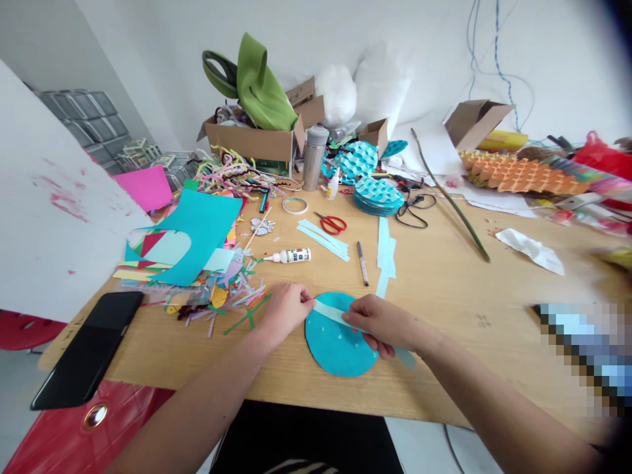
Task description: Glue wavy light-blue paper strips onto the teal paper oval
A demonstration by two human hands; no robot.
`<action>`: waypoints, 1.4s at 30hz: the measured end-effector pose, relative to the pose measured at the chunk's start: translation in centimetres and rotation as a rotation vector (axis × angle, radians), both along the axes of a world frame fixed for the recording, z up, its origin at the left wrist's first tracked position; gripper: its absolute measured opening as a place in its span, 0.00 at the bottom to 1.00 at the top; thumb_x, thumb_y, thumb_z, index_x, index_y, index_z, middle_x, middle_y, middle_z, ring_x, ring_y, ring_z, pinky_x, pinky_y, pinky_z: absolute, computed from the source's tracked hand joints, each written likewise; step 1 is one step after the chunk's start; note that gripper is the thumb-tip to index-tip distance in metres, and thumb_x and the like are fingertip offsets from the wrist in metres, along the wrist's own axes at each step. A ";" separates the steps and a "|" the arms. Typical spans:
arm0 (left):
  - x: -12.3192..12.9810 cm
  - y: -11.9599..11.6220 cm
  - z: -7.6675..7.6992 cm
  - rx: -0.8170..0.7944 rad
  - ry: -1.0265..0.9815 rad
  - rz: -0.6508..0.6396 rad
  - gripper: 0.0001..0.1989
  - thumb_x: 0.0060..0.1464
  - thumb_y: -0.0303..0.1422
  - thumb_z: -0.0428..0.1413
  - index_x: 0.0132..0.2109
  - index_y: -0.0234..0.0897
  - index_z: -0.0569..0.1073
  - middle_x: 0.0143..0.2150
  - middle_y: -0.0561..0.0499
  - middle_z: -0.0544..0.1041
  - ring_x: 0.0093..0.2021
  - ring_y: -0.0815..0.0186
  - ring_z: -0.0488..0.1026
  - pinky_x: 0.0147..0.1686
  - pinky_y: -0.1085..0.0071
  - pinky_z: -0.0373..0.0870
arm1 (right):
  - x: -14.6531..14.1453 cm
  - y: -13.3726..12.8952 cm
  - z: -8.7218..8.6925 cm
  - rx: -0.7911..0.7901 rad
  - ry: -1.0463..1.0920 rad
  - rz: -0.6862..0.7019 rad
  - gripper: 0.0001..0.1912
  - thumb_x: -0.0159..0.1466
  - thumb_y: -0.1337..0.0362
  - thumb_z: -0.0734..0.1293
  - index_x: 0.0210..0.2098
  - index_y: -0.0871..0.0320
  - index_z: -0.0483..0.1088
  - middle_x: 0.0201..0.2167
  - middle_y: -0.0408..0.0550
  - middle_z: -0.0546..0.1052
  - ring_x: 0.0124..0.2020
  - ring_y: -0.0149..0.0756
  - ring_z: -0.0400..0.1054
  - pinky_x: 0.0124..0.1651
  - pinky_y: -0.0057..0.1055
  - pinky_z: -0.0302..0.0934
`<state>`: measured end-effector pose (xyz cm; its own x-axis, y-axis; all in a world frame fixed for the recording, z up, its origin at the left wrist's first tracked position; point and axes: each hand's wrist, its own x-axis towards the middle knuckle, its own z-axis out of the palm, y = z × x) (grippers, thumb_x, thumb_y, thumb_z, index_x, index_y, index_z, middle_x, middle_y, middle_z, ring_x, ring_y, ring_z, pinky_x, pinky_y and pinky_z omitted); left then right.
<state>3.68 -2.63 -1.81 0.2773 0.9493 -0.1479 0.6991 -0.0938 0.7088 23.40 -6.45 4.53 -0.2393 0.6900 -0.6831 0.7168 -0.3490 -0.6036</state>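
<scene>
Principal relation: the pale blue strip (328, 312) lies across the upper part of the blue disc (336, 359), bridging the two hands. Its long axis runs obliquely, from the far left of the disc's rim down to the near right. The left hand (287, 308) is at the far-left end; the right hand (388, 324) covers the middle. Past the right hand, a free tail extends beyond the disc's rim, pointing rightward and towards the wearer.

State of grip, left: closed to a fingertip pinch on the strip's end, at the disc's upper-left rim. Whether these fingertips also bear on the disc cannot be determined. State of grip, right: closed, thumb laid over the strip, remaining fingers curled beneath the palm; their exact contact with the disc is hidden.

Location: the disc is just inside the near edge of the counter (444, 388), between the forearms, its broad face upward. Being round, it presents no long axis; small pale dots mark its face.

Surroundings: loose pale strips (386, 249) point away from the wearer beyond the right hand. A pen (363, 263) lies farther off than the disc, with a glue bottle (293, 255) to its left.
</scene>
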 end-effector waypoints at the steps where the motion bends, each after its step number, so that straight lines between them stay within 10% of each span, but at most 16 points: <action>1: 0.0 -0.1 0.1 0.006 0.006 0.001 0.04 0.51 0.29 0.60 0.28 0.38 0.75 0.27 0.52 0.78 0.28 0.65 0.73 0.29 0.71 0.62 | 0.0 0.0 0.0 0.001 0.002 0.000 0.14 0.66 0.61 0.58 0.24 0.56 0.58 0.10 0.37 0.66 0.08 0.26 0.59 0.12 0.22 0.53; 14: 0.8 -2.4 1.1 0.401 0.185 -0.115 0.09 0.57 0.22 0.54 0.43 0.39 0.72 0.38 0.51 0.77 0.44 0.62 0.71 0.42 0.69 0.66 | 0.1 0.0 -0.3 0.005 0.015 -0.011 0.15 0.67 0.62 0.57 0.23 0.56 0.58 0.10 0.37 0.66 0.08 0.26 0.58 0.12 0.22 0.54; 30: -0.4 -3.9 1.4 0.467 0.434 -0.381 0.28 0.56 0.23 0.47 0.64 0.33 0.58 0.46 0.40 0.76 0.45 0.57 0.73 0.40 0.64 0.72 | 0.5 0.4 -0.6 -0.035 0.189 -0.089 0.18 0.66 0.53 0.61 0.24 0.56 0.60 0.11 0.37 0.67 0.08 0.24 0.58 0.12 0.20 0.50; 42: 0.7 -5.1 3.4 0.440 0.468 -0.405 0.25 0.53 0.23 0.47 0.59 0.20 0.63 0.42 0.35 0.75 0.47 0.52 0.72 0.45 0.58 0.70 | 0.4 1.3 0.3 -0.029 0.353 -0.101 0.25 0.54 0.41 0.68 0.24 0.58 0.63 0.12 0.38 0.68 0.10 0.25 0.60 0.12 0.21 0.51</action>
<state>4.33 -7.78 1.55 0.6180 0.7855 0.0328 0.7687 -0.6124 0.1845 23.81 -5.12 4.79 -0.3950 0.7038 -0.5904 0.4272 -0.4283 -0.7963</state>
